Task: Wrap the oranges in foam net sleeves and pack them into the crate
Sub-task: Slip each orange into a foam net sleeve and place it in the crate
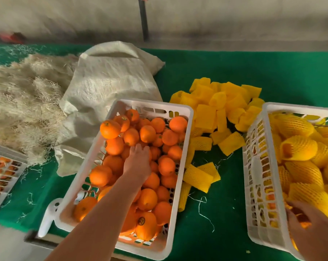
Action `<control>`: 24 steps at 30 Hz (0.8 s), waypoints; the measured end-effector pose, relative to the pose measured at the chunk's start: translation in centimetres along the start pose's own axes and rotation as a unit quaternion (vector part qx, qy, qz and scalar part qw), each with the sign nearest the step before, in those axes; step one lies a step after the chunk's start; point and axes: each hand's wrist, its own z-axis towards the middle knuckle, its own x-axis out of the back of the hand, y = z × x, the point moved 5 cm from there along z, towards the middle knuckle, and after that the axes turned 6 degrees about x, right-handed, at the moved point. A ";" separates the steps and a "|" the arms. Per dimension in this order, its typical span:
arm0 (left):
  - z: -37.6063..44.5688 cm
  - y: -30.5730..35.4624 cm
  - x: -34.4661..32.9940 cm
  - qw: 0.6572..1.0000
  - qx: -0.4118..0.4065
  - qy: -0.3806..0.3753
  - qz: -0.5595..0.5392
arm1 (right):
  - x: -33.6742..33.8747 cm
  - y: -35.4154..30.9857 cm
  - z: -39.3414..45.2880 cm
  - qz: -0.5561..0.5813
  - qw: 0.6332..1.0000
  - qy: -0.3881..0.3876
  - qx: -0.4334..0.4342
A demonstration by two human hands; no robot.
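1. Green felt covers the tabletop (234,72), so loose fruit is kept from rolling.
2. Bare oranges (148,133) are heaped in the middle crate (185,147); the left hand (137,162) is spread over them, fingers relaxed, nothing gripped.
3. Foam net sleeves (221,110) are piled between the crates, within reach of both hands.
4. Wrapped oranges (298,147) are packed in the right crate (253,166); the right hand (310,228) is curled on one there.

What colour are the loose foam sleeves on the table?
Yellow foam sleeves, seen in the head view.
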 end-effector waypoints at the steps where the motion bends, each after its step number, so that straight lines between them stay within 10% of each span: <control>1: 0.4 0.2 -0.2 1.000 -0.001 0.001 0.019 | 0.1 0.0 0.0 0.002 1.000 0.005 -0.003; 10: 1.9 -0.3 -1.0 0.999 0.013 0.038 0.020 | 1.1 -1.0 -0.3 -0.011 0.999 0.016 -0.026; 15: -0.8 -1.0 1.7 0.967 0.029 0.099 -0.232 | 1.9 -1.0 -0.3 0.021 0.997 0.068 -0.032; 17: -2.7 -0.7 2.2 0.879 0.043 0.043 -0.473 | 2.3 -1.0 -0.3 0.060 0.992 0.100 -0.044; 19: -4.9 1.2 1.7 0.687 0.038 -0.123 -0.716 | 2.8 -1.3 -0.2 0.099 0.984 0.139 -0.049; 22: -7.9 4.5 1.1 0.458 0.025 -0.294 -0.839 | 3.9 -3.0 0.3 0.124 0.978 0.170 -0.005; 24: -8.9 6.1 1.1 0.390 0.051 -0.327 -0.859 | 4.3 -5.2 0.9 0.137 0.977 0.160 0.036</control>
